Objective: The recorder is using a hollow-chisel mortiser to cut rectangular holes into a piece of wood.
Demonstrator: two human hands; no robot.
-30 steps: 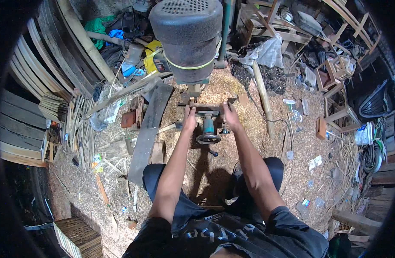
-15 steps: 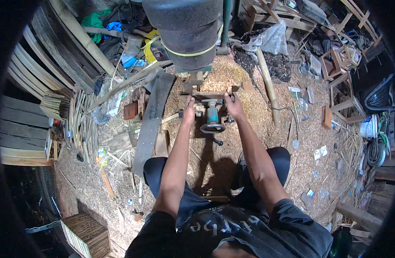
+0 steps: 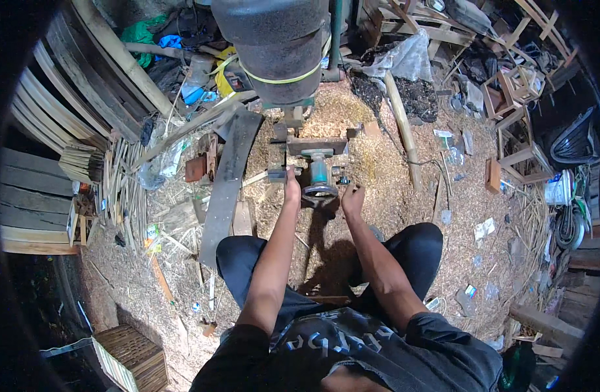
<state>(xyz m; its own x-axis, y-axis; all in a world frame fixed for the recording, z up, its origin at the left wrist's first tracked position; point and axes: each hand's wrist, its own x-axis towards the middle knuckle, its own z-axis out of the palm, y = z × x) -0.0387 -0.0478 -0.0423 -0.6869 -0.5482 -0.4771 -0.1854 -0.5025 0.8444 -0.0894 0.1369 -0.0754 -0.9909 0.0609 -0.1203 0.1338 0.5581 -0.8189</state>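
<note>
In front of my knees stands a machine with a green-blue column (image 3: 319, 172) and a round metal handwheel (image 3: 320, 192). Across its top, a brown wooden piece (image 3: 316, 146) lies crosswise below the hanging motor housing. My left hand (image 3: 292, 187) is at the machine's left side, next to a small metal block (image 3: 276, 175); one digit points up and the other fingers are hidden. To the right of the handwheel, my right hand (image 3: 352, 199) has its fingers curled closed. What it grips is too small to make out. A small side knob (image 3: 343, 179) sits just beyond it.
A large dark cylindrical housing (image 3: 274, 49) with a yellow-green band hangs above the machine. A long dark board (image 3: 229, 183) lies at left, a pole (image 3: 402, 127) at right. Wood shavings cover the floor. Wooden frames (image 3: 522, 157) and a white bucket (image 3: 559, 189) stand farther right.
Both hands have come off the ends of the wooden piece and moved toward me. The right hand has dropped beside the handwheel and curled closed. The wheel's crank handle no longer shows below it.
</note>
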